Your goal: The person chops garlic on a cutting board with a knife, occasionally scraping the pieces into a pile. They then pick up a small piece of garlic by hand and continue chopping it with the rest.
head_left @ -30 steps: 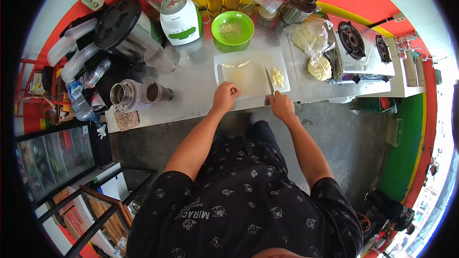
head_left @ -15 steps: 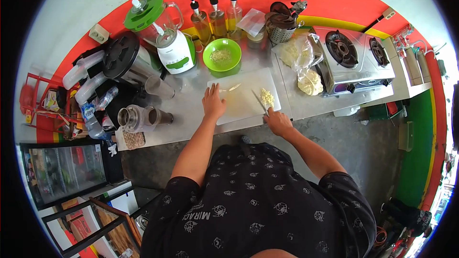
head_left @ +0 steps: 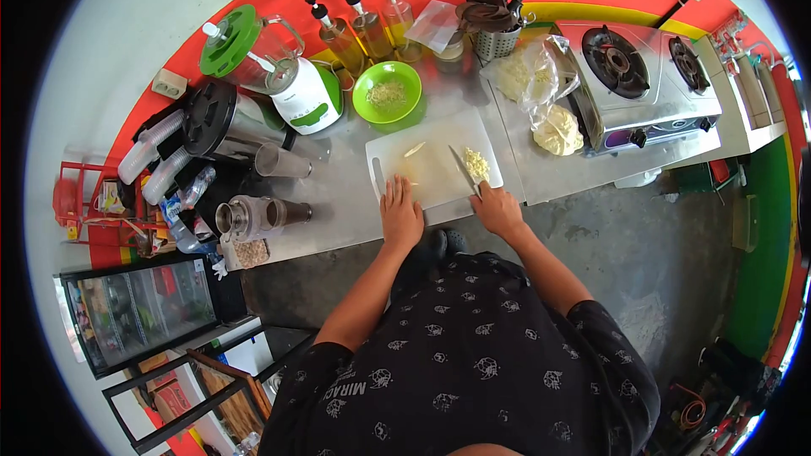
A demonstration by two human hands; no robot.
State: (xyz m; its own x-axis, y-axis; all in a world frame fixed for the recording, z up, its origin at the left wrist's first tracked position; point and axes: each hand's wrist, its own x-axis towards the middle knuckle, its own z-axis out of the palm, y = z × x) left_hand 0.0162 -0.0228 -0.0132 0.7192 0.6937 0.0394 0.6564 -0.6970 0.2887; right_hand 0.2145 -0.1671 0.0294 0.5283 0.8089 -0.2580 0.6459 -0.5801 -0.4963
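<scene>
Upper centre of the frame: a steel table (head_left: 338, 203) bears a white cutting board (head_left: 435, 176), likely light, stiff and apt to slide. The left hand (head_left: 400, 218) lies flat, fingers spread, on its near edge. The right hand (head_left: 498, 209) grips the knife (head_left: 463, 171) by its handle, the blade beside soft, loose chopped bits (head_left: 476, 164).

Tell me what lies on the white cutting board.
A pale chopped pile, one pale strip and the knife. The left hand covers part of the board; anything beneath is hidden.

Handle of knife (head_left: 462, 169) inside right hand (head_left: 498, 209)
</scene>
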